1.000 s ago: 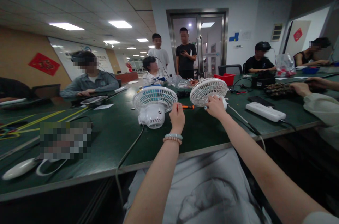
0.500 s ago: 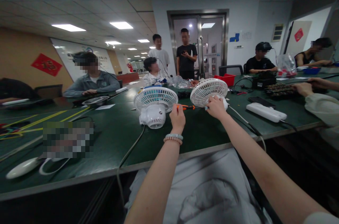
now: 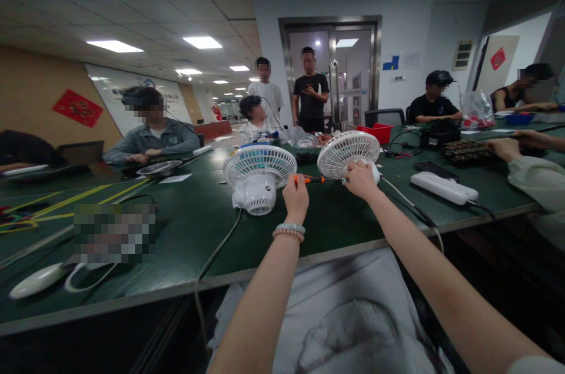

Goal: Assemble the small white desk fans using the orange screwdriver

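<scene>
My left hand (image 3: 295, 194) is closed around an orange-and-black screwdriver (image 3: 314, 179), which points right toward the other hand. My right hand (image 3: 361, 178) is closed at the back of a white fan (image 3: 348, 150), whose round cage tilts upward. A small pale-blue end (image 3: 345, 181) shows at the right fingertips; its kind is unclear. The fan's rear housing is mostly hidden behind that hand. Just left of my left hand, a second white fan (image 3: 260, 176) sits on the table with its vented motor housing toward me.
The green table (image 3: 176, 244) carries a white power strip (image 3: 444, 187), a dark phone (image 3: 436, 171) and a red bin (image 3: 375, 132). Fan cables (image 3: 220, 244) hang over the front edge. A co-worker's hands (image 3: 507, 147) hold a dark part at right. Other people sit or stand around.
Both my hands, the screwdriver and the two fans stay practically where they were. At the left, the seated person in grey-blue has shifted their hands slightly.
</scene>
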`<state>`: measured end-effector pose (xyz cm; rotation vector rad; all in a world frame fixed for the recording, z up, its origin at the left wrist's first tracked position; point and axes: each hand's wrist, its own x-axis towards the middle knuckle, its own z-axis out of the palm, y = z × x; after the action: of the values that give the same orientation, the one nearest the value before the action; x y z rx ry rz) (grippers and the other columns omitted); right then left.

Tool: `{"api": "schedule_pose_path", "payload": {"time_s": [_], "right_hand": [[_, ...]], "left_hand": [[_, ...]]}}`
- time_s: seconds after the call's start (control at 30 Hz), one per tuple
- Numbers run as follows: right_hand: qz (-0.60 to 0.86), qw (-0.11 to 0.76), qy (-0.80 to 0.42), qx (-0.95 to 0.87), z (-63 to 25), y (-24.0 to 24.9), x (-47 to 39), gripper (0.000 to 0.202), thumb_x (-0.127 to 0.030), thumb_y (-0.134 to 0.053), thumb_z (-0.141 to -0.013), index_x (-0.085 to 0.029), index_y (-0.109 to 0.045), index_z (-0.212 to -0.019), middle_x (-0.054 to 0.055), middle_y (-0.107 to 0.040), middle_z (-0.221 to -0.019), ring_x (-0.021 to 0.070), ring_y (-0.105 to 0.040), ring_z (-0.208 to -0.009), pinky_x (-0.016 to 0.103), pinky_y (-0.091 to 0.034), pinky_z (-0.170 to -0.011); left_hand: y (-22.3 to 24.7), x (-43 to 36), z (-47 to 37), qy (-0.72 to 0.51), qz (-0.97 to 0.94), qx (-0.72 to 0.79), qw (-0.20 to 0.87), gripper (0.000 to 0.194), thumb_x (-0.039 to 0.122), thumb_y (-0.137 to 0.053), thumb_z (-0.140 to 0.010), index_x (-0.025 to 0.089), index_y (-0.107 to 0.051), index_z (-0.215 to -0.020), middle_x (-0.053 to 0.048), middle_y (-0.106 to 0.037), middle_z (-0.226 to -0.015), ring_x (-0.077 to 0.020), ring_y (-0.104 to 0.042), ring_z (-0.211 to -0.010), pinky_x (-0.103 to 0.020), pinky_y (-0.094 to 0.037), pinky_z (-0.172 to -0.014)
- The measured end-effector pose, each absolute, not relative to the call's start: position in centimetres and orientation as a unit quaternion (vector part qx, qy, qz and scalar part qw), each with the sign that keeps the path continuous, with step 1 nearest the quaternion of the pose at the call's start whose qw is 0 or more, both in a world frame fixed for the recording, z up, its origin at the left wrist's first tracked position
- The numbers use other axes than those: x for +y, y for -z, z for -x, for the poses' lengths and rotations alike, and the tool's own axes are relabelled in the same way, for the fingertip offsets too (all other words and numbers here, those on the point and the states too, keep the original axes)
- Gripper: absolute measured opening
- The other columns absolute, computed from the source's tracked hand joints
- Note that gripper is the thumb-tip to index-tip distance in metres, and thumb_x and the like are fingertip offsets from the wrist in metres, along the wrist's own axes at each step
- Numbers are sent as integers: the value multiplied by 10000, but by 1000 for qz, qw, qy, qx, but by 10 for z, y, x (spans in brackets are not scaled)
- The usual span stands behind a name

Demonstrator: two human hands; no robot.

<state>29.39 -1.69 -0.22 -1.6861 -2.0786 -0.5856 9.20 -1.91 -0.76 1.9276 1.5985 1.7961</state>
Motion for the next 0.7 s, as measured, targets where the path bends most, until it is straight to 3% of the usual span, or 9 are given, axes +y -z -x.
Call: {"api": "schedule_pose_path", "payload": {"time_s": [0.7], "right_hand": [[614,188,195,-741,-293,0,-19,249,-333,-469,-806,-250,-685,-899,87,-515,-1128,265,-377,-1036,403,-293,-812]], "left_hand": [[9,-17,-92,-581,-625,519,38,290,394,-327,-874,195,-490,-741,-6,-542,-657,-135,-493,-603,-252,-334,-576]]}}
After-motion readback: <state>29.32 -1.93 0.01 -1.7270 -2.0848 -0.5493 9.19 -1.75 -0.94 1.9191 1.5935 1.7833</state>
